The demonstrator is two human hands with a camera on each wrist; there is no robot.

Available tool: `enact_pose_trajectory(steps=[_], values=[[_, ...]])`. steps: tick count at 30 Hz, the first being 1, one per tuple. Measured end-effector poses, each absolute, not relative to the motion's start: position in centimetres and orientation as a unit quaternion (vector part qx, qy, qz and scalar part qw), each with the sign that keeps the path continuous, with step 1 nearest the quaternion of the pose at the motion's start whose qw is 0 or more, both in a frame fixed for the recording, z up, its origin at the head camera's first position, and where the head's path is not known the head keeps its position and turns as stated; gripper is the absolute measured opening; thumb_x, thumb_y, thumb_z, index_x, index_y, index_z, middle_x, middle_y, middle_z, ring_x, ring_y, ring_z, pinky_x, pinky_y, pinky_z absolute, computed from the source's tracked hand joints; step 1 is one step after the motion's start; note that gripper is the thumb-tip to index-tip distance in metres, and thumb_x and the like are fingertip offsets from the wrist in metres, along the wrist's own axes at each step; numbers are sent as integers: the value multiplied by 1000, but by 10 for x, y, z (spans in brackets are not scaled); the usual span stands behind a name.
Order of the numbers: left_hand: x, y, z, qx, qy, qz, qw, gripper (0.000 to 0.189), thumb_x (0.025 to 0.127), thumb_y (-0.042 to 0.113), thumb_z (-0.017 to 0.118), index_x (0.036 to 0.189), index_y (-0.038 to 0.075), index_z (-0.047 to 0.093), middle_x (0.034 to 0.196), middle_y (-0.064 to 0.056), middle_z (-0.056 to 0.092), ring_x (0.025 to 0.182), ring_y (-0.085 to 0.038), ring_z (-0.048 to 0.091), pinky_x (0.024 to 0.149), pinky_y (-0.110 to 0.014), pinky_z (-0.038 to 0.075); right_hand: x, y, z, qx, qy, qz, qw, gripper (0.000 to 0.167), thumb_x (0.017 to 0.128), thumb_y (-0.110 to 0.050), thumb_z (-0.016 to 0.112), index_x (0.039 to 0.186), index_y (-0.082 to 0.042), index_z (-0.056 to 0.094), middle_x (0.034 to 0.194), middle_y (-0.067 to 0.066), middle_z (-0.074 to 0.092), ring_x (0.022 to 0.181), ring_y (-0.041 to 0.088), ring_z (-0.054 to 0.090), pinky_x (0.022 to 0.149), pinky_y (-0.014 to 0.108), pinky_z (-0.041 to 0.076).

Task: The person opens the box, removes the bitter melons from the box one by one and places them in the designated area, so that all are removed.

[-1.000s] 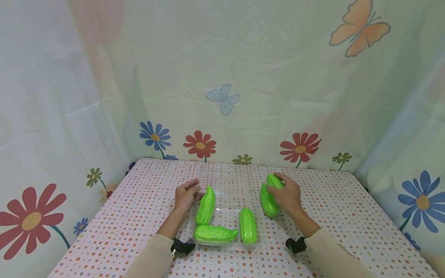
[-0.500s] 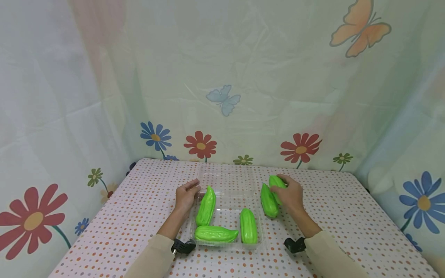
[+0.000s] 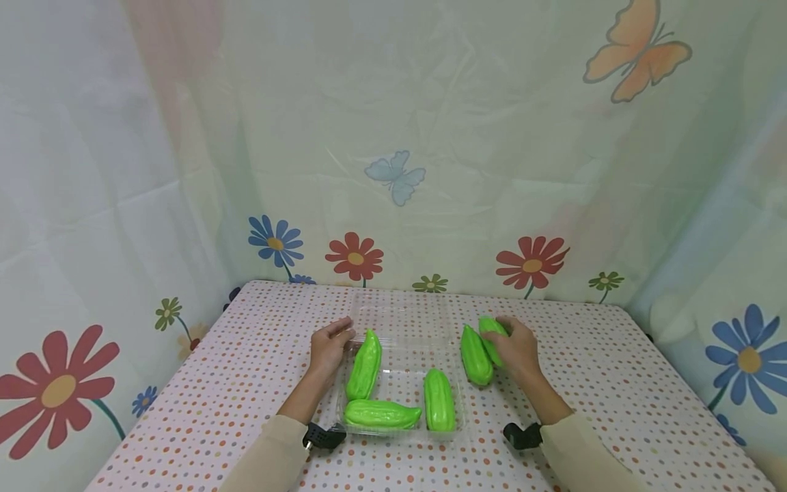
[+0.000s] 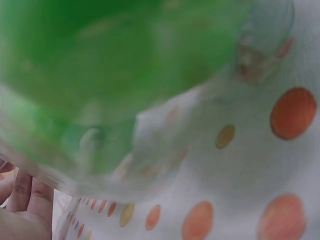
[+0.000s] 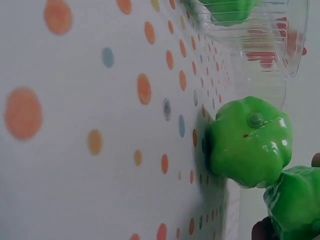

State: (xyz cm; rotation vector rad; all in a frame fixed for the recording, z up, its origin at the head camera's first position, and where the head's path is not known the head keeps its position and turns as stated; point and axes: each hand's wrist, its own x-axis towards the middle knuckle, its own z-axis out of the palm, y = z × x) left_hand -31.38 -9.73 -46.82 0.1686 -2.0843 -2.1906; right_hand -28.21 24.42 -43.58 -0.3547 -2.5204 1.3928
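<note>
Now three gourds (image 3: 382, 414) in clear box (image 3: 401, 384).

1. From where I stand, a pale printed curtain (image 3: 295, 137) hangs behind the desk (image 3: 615, 383) and along its left and right sides.
2. It carries 2 butterflies: an orange butterfly (image 3: 636, 55) high on the right, and a light blue butterfly (image 3: 396, 179) lower, near the middle.
3. Along the back I count 1 blue flower (image 3: 275, 242), 2 red flowers (image 3: 355, 257) and 2 small green flowers (image 3: 430, 283).
4. The left panel shows a big red flower (image 3: 58, 391).
5. On the right panel there's a large blue bloom (image 3: 749, 359).
6. A whitish cover (image 5: 100, 190) with orange, yellow and grey-blue dots dresses the desk.
</note>
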Motion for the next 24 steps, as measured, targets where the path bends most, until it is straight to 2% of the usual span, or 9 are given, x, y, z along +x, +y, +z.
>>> enact_pose_trajectory(steps=[4,10,17,24], values=[[-314,-97,-468,57,-686,-723,54,43,96,5,64,138,-1,60,139,-17,62,84,-13,65,68,-18,57,-282,247,-438,-121,-870,465,114,60,97,-21,59,147,7,45,145,31,47,130,45,47,108,59,43],[-314,-98,-468,61,-690,-720,50,42,96,7,64,138,0,60,139,-15,61,85,-12,65,67,-16,56,-281,253,-442,-118,-876,456,107,57,101,-19,51,150,8,40,153,30,40,141,47,37,117,60,34],[-313,-98,-469,62,-691,-719,47,41,97,7,64,137,2,61,139,-14,62,88,-12,65,67,-16,55,-280,254,-446,-126,-881,443,114,51,102,-19,49,144,11,48,144,33,49,130,47,49,106,60,45],[-314,-97,-470,67,-689,-720,52,40,96,7,65,136,2,63,138,-14,63,86,-13,65,65,-16,54,-278,254,-448,-136,-880,447,87,53,103,-19,44,146,13,44,148,35,44,135,49,43,110,62,41]])
